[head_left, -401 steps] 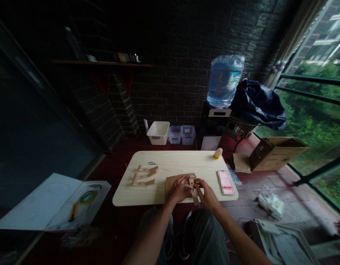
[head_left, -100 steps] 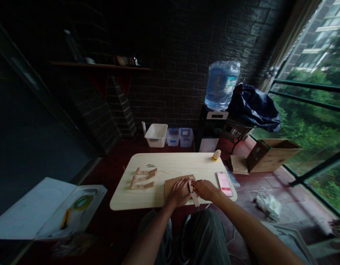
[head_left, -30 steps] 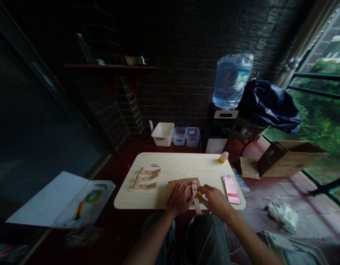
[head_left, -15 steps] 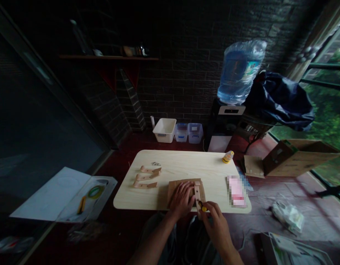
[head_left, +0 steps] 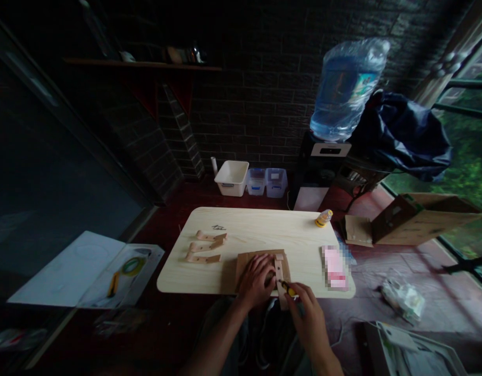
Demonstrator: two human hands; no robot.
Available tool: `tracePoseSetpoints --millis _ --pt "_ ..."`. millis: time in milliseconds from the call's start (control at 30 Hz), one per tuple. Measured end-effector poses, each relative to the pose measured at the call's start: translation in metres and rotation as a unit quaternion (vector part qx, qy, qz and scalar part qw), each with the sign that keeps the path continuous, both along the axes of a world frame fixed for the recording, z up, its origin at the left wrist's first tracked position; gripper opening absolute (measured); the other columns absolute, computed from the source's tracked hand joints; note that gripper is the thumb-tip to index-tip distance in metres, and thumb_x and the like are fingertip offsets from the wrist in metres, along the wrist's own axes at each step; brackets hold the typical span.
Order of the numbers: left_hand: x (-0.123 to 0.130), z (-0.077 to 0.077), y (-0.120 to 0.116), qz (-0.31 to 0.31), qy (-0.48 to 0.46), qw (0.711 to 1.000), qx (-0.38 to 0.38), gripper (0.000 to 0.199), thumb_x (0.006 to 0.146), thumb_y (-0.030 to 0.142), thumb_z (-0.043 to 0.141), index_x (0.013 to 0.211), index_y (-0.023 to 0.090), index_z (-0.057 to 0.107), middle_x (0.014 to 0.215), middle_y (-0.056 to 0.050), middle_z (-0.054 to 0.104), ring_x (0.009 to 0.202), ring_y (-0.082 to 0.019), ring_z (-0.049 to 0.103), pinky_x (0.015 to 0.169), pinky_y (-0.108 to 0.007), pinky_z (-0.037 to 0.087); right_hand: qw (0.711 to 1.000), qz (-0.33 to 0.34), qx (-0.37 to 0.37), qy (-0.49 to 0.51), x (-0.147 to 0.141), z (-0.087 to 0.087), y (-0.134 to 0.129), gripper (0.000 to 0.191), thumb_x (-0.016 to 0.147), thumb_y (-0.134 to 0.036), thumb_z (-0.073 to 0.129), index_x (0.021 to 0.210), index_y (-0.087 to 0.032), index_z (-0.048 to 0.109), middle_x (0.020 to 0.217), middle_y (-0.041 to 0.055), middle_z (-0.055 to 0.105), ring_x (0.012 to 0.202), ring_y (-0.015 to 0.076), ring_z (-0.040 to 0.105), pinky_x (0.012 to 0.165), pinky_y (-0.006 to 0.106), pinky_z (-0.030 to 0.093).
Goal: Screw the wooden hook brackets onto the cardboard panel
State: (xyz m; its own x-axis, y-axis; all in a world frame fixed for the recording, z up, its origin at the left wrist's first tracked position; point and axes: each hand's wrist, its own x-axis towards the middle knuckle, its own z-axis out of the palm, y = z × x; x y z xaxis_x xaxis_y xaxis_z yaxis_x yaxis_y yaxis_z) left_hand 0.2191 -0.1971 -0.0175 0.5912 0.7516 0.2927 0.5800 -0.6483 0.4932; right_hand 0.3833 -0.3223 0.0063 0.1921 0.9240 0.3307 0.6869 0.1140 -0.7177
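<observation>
My right hand (head_left: 306,300) grips a small screwdriver (head_left: 290,289) with a yellow-and-black handle. Its tip points left, at a dark hole in a tan leather-like strip (head_left: 279,266). The strip runs toward me over the right part of a cardboard piece (head_left: 244,261), and its near end hangs past the table edge. Flat on the cardboard lies my left hand (head_left: 258,277), fingers stretched out, with the thumb and fingertips beside the strip. Similar curled tan strips (head_left: 204,250) with holes rest at the table's left, near a few small dark pieces (head_left: 219,227).
On the pale table (head_left: 256,224) stand a yellow-based bottle (head_left: 324,218) and a blurred pink item (head_left: 335,267). Beyond are a white bin (head_left: 232,178), clear boxes (head_left: 256,183) and a water dispenser (head_left: 330,150). An open white case (head_left: 119,277) sits left; a carton (head_left: 416,219), right.
The screwdriver has tilted from nearly end-on to lying more sideways, its tip now toward the strip's hole. My left hand stays on the cardboard. The whole view has shifted slightly.
</observation>
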Motion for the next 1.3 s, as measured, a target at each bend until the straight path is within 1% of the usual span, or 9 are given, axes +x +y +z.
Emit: tracePoseSetpoints --millis 200,300,400,533,700,833,967,1100,1300 --pt "-0.006 0.008 0.003 -0.038 -0.007 0.999 -0.006 0.013 0.089 0.026 0.059 0.098 0.027 0.067 0.152 -0.002 0.048 0.146 -0.025 0.037 0.122 -0.051 0.029 0.988 0.070 -0.116 -0.078 0.018 0.058 0.032 0.028 0.102 -0.033 0.043 0.125 -0.026 0.058 0.117 0.0078 0.068 0.091 0.0178 0.071 0.080 0.027 0.055" --pt "-0.007 0.011 0.002 -0.053 -0.006 0.999 0.001 0.010 0.088 0.027 0.061 0.094 0.027 0.068 0.148 -0.002 0.052 0.144 -0.026 0.039 0.121 -0.052 0.029 0.961 0.126 -0.170 -0.176 0.021 0.086 0.043 0.025 0.102 -0.032 0.044 0.121 -0.025 0.059 0.113 0.0069 0.069 0.090 0.0181 0.071 0.080 0.026 0.051" --pt "-0.006 0.012 -0.001 -0.051 0.000 0.999 -0.006 0.011 0.090 0.028 0.060 0.096 0.028 0.069 0.140 -0.003 0.059 0.137 -0.025 0.048 0.118 -0.049 0.034 0.915 0.152 -0.220 -0.302 0.021 0.102 0.051 0.025 0.101 -0.032 0.046 0.119 -0.022 0.060 0.109 0.0098 0.072 0.097 0.0222 0.070 0.080 0.028 0.049" --pt "-0.007 0.014 -0.009 -0.068 0.019 0.997 -0.016 0.021 0.085 0.022 0.063 0.104 0.030 0.067 0.136 -0.003 0.062 0.130 -0.024 0.054 0.114 -0.045 0.040 0.881 0.170 -0.240 -0.370 0.017 0.108 0.062 0.026 0.100 -0.028 0.047 0.119 -0.016 0.060 0.107 0.0152 0.073 0.100 0.0256 0.071 0.082 0.031 0.050" --pt "-0.009 0.010 -0.021 -0.036 0.021 0.999 0.004 0.033 0.081 0.018 0.064 0.113 0.028 0.062 0.144 -0.005 0.056 0.140 -0.028 0.044 0.121 -0.056 0.027 0.864 0.187 -0.234 -0.405 0.006 0.109 0.072 0.031 0.097 -0.024 0.051 0.123 -0.009 0.060 0.108 0.0204 0.073 0.100 0.0294 0.072 0.082 0.036 0.054" --pt "-0.008 -0.005 -0.025 -0.007 0.010 1.000 0.022 0.051 0.080 0.020 0.066 0.129 0.024 0.054 0.151 -0.009 0.048 0.147 -0.029 0.033 0.123 -0.056 0.022 0.853 0.193 -0.231 -0.427 -0.001 0.110 0.078 0.031 0.094 -0.021 0.056 0.120 -0.007 0.062 0.111 0.0231 0.072 0.101 0.0303 0.071 0.082 0.037 0.056" --pt "-0.007 -0.017 -0.022 -0.007 0.012 1.000 0.013 0.054 0.088 0.022 0.058 0.140 0.024 0.045 0.155 -0.008 0.044 0.149 -0.027 0.030 0.123 -0.055 0.023 0.849 0.194 -0.230 -0.435 -0.003 0.111 0.080 0.029 0.093 -0.020 0.056 0.118 -0.007 0.065 0.112 0.0234 0.072 0.102 0.0299 0.072 0.082 0.037 0.057" --pt "-0.007 -0.018 -0.018 -0.006 0.029 1.000 -0.001 0.049 0.098 0.034 0.049 0.146 0.029 0.042 0.157 -0.005 0.043 0.149 -0.025 0.031 0.123 -0.053 0.024 0.850 0.189 -0.232 -0.433 -0.001 0.111 0.076 0.030 0.095 -0.022 0.055 0.118 -0.007 0.065 0.109 0.0225 0.073 0.099 0.0294 0.073 0.081 0.036 0.057" --pt "-0.005 -0.024 -0.020 0.003 0.032 0.999 0.019 0.059 0.096 0.037 0.053 0.152 0.029 0.036 0.159 -0.004 0.039 0.149 -0.025 0.030 0.124 -0.051 0.021 0.851 0.179 -0.238 -0.432 0.002 0.115 0.072 0.036 0.096 -0.028 0.053 0.121 -0.005 0.064 0.108 0.0244 0.073 0.097 0.0309 0.073 0.078 0.036 0.058"
